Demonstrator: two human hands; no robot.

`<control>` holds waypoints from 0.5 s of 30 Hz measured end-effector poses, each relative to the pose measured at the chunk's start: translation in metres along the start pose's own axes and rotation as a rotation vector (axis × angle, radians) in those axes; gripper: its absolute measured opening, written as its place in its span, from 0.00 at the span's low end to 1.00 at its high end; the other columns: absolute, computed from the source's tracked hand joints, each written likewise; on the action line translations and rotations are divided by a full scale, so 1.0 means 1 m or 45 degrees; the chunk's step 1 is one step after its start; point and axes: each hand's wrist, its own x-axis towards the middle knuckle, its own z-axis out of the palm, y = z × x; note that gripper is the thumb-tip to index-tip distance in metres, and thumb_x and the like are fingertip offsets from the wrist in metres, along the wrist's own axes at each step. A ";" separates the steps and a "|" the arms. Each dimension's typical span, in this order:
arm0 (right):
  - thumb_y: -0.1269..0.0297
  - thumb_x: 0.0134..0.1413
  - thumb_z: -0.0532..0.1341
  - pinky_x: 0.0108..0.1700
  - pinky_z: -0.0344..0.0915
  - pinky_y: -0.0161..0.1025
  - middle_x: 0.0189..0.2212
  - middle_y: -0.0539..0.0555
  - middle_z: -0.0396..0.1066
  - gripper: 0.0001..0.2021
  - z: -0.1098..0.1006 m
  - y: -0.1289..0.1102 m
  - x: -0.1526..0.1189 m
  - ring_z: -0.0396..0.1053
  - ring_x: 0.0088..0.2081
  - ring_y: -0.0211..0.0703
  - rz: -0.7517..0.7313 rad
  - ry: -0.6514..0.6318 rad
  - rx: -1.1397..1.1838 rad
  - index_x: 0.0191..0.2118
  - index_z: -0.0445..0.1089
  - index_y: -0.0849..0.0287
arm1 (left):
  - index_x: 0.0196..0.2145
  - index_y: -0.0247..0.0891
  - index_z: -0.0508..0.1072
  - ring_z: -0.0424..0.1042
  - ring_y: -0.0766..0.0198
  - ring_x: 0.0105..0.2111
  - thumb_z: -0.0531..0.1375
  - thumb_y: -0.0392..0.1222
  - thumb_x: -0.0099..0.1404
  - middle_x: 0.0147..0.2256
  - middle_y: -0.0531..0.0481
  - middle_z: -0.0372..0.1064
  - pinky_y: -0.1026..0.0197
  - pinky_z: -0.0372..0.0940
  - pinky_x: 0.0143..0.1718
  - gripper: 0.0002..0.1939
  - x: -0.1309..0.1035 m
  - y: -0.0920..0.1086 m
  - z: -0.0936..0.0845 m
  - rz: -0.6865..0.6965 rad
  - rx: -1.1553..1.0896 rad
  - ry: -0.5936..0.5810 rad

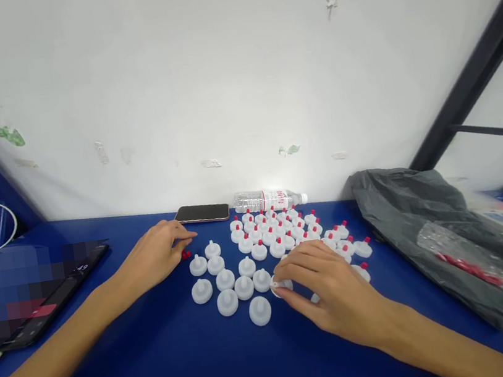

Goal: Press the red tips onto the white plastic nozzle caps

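Note:
My right hand (327, 281) has its thumb and fingers closed on a white round plastic cap with a nozzle (282, 284), tilted and partly covered by the fingers. My left hand (162, 251) hovers low over the blue table, index finger and thumb slightly apart, with nothing visible between them. Beside its fingertips lie a few small red tips (186, 255). Between my hands stand several white nozzle caps without red tips (227, 302). Behind and right of them, many white nozzle caps with red tips (269, 236) are grouped closely, some hidden by my right hand.
A phone (202, 213) and a clear plastic bottle (267, 200) lie along the white wall. To the left sits a tablet (56, 297) with a cable. A grey plastic bag (408, 235) on the right carries a clear bag of red pieces (470, 264). Dark frame bars rise at both sides.

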 end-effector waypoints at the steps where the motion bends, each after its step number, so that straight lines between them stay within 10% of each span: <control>1: 0.69 0.70 0.66 0.50 0.67 0.47 0.40 0.51 0.80 0.02 0.000 0.000 -0.001 0.75 0.43 0.47 -0.001 -0.004 0.004 0.46 0.74 0.57 | 0.47 0.43 0.86 0.78 0.48 0.47 0.49 0.47 0.69 0.45 0.42 0.82 0.49 0.71 0.48 0.26 0.000 0.000 0.001 0.006 -0.005 -0.003; 15: 0.68 0.72 0.64 0.51 0.67 0.48 0.36 0.52 0.80 0.02 0.001 -0.002 0.001 0.75 0.40 0.47 0.010 -0.055 0.002 0.44 0.75 0.57 | 0.41 0.48 0.86 0.79 0.46 0.46 0.56 0.51 0.66 0.43 0.45 0.85 0.50 0.72 0.46 0.19 0.002 -0.006 0.000 0.004 -0.008 0.021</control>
